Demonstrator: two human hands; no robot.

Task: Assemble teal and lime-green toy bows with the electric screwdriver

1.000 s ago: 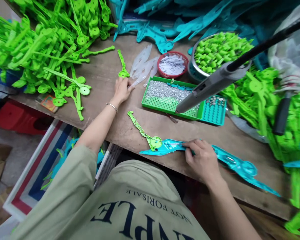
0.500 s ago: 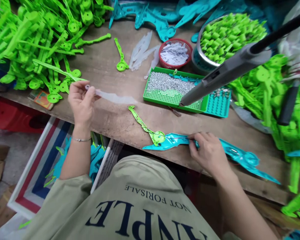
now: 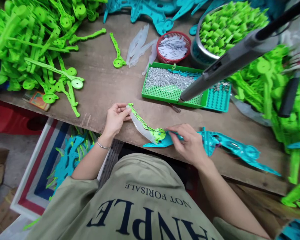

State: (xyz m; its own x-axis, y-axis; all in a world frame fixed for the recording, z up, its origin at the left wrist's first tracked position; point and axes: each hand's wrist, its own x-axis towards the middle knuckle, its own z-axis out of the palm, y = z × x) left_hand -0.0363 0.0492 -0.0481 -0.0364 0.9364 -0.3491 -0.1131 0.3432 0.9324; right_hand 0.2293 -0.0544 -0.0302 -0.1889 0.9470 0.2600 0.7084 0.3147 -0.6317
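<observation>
My left hand [image 3: 115,118] pinches the far end of a clear plastic strip [image 3: 140,128] that lies along a green lever part [image 3: 145,124] near the table's front edge. The lever's round end sits on a teal plastic shell [image 3: 230,148] that stretches off to the right. My right hand [image 3: 188,143] rests on the teal shell, its fingertips at the lever's round end and the strip's near tip.
A green tray of small metal pieces [image 3: 165,85] and a teal tray [image 3: 218,98] lie behind. A grey tool on a dark arm [image 3: 230,65] hangs over them. A red basket [image 3: 173,46], a bowl of green pieces [image 3: 227,28] and heaps of green parts [image 3: 32,40] surround the wooden table [image 3: 102,83].
My left hand took a clear strip from the pile at the back, carried it toward me and laid it on the green lever. My right hand slid left along the teal shell.
</observation>
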